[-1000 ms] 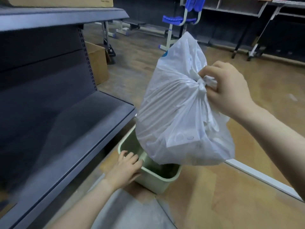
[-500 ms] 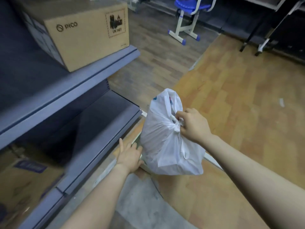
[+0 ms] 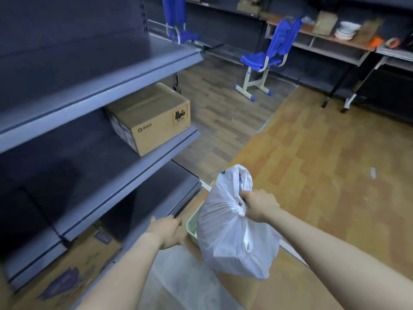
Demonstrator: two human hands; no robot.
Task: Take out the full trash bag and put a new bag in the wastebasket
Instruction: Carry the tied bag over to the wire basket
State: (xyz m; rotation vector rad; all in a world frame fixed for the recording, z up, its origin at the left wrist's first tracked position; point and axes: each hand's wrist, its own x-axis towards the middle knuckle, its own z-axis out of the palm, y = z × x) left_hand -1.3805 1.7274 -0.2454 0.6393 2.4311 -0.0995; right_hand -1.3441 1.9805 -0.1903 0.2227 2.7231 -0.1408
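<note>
**Dim room, soft and smeared picture**

Weak, even light is falling from above, leaving the grey shelves (image 3: 111, 81) in deep shade while the wooden floor (image 3: 324, 175) is glowing a warm orange. The white bag (image 3: 225, 238) is showing as the brightest thing, without glare. Motion blur is smearing the far worktop (image 3: 348, 39) and the printed box (image 3: 73, 278) at lower left. The wide lens is bending the shelf edges and stretching both forearms toward the bottom corners. Fine detail is looking soft throughout.
</note>
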